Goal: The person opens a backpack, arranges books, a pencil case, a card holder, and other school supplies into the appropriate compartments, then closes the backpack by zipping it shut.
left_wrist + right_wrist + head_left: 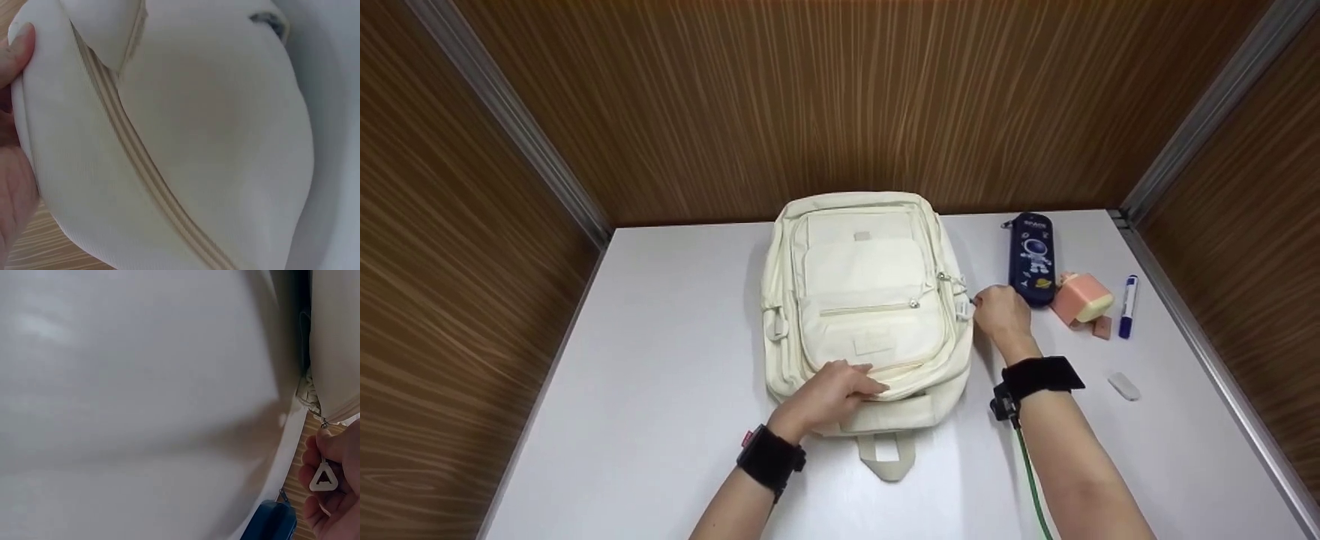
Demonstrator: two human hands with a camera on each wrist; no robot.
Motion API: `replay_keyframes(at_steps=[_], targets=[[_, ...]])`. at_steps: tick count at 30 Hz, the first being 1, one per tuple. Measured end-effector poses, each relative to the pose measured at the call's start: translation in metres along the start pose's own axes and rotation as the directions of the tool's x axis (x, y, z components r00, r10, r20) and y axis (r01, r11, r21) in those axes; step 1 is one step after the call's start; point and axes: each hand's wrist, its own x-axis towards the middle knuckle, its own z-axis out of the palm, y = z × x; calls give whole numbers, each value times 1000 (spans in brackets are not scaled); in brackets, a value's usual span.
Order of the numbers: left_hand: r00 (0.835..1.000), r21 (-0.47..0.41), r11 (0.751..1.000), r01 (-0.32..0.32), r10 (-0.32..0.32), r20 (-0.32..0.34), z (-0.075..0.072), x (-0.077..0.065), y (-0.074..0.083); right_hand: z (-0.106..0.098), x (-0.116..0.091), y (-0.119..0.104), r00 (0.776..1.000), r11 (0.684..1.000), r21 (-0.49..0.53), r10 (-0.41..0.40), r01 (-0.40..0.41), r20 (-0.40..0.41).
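Note:
A cream backpack (866,270) lies flat on the white table, its top handle (891,469) toward me. At its near end, my left hand (826,394) grips the fabric; the left wrist view shows the thumb (21,48) over the edge beside a beige zipper (146,163). My right hand (1003,316) is at the bag's right side. Between thumb and fingers it pinches a zipper pull (324,478) with a pale triangular end, seen in the right wrist view. The bag's inside is hidden.
Right of the bag lie a navy space-print pencil case (1033,259), a pink-and-yellow block-like object (1081,298), a blue-capped marker (1129,306) and a small whitish object (1124,386). Wood-grain panels (840,97) stand behind and on both sides. A green cable (1031,480) trails from the right wrist.

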Motion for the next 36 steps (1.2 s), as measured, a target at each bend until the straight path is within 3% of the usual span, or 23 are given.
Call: replay_keyframes(at_steps=[4,10,13,15,17,19,21,23,25,27,36], targets=[[999,-22,999,-38,38,6,-2,0,-2,-6,-2,1,997,1000,-7,0,0,74],[998,12,1000,1,-2,69,-4,4,-1,-21,-4,-4,977,1000,-27,-9,15,211],[997,-3,999,54,-54,58,-9,4,-3,-25,-8,-11,978,999,-15,-35,39,204],[996,56,994,92,-92,4,-12,4,-6,-27,-10,-18,984,998,18,-65,63,166],[987,163,974,158,-149,-67,-14,2,-13,-27,-13,-26,984,991,77,-119,110,134],[971,291,928,233,-206,-119,-16,-1,-21,-25,-16,-34,971,973,150,-197,176,136],[956,378,878,292,-262,-129,-15,-3,-29,-24,-20,-41,947,949,231,-261,217,185],[946,423,848,321,-306,-105,-14,-5,-36,-23,-23,-48,917,928,291,-309,233,252],[943,438,839,324,-324,-77,-13,-6,-41,-21,-27,-52,896,923,314,-320,222,309],[944,441,840,317,-326,-57,-12,-5,-45,-20,-30,-55,889,925,313,-319,217,328],[941,430,844,321,-333,-49,-17,5,-54,-13,-26,-55,904,936,274,-303,222,302]])
